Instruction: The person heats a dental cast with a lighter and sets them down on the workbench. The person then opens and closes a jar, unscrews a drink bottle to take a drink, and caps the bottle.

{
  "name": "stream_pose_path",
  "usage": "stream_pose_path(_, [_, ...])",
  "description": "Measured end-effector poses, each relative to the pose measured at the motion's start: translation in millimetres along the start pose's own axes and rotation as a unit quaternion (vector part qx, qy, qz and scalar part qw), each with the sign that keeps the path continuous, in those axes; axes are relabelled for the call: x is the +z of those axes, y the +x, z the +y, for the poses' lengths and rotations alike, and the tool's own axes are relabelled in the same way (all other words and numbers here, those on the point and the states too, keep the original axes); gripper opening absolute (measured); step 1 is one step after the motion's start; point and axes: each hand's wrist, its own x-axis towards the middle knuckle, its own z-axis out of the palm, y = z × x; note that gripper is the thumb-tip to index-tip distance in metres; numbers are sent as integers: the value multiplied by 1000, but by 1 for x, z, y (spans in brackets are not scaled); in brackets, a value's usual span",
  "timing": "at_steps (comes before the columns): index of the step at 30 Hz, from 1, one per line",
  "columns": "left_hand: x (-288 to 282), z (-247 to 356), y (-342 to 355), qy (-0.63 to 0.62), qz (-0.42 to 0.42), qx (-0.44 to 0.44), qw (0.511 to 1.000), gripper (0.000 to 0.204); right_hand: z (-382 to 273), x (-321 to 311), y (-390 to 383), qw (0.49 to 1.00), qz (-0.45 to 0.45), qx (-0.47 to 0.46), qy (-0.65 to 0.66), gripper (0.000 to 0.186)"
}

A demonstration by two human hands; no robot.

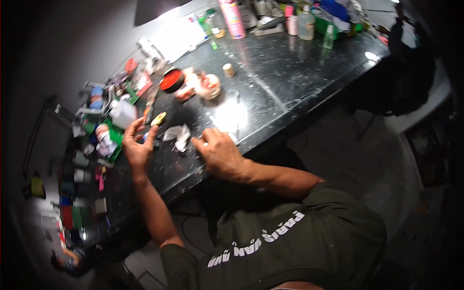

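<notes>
Over the left part of the black table, my left hand point(138, 147) is raised with its thumb and fingers apart. A small blue thing shows in the gap between them; I cannot tell whether it touches the fingers. Just beyond the fingertips is a small yellow thing point(158, 119), too blurred to name. My right hand point(220, 152) is closed near the table's front edge, fingers curled in. A bit of something pale shows at its fingers, its kind hidden. Between the two hands lies a crumpled white tissue point(179, 136).
Beyond the hands stand an open round container with red inside point(172, 80), a glass jar point(209, 86) and a small beige cap point(228, 70). Bottles point(305, 24) and a pink spray can point(232, 19) line the back. A green basket point(115, 150) and clutter crowd the left.
</notes>
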Motion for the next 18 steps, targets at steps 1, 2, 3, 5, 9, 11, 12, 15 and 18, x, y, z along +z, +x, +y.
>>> stream_pose_path(1, [-11, 17, -16, -72, -33, -1, 997, 49, 0, 1, 2, 1000, 2, -1, -12, 49])
stream_pose_path(2, [-15, 41, -31, -167, -116, 41, 978, 52, 6, -1, 2, 1000, 13, 8, -21, 47])
stream_pose_path(3, [-21, 68, -53, -258, -194, 80, 943, 56, 12, -2, 1, 1000, 24, 9, -10, 47])
stream_pose_path(5, [-21, 108, -94, -379, -324, 182, 847, 69, 20, -13, 2, 998, 62, -16, 1, 44])
stream_pose_path(9, [-6, 125, -161, -433, -457, 174, 757, 75, 8, -48, -2, 980, 109, -99, 135, 38])
stream_pose_path(11, [12, 139, -193, -327, -365, 201, 848, 50, 1, -66, -9, 971, 100, -108, 187, 33])
stream_pose_path(12, [19, 139, -200, -340, -351, 199, 849, 40, -3, -72, -15, 961, 77, -103, 244, 29])
stream_pose_path(15, [30, 133, -214, -355, -276, 202, 870, 27, -17, -102, -36, 932, -5, -98, 349, 22])
stream_pose_path(18, [37, 140, -207, -309, -242, 264, 881, 35, -36, -112, -55, 827, -150, -202, 503, 24])
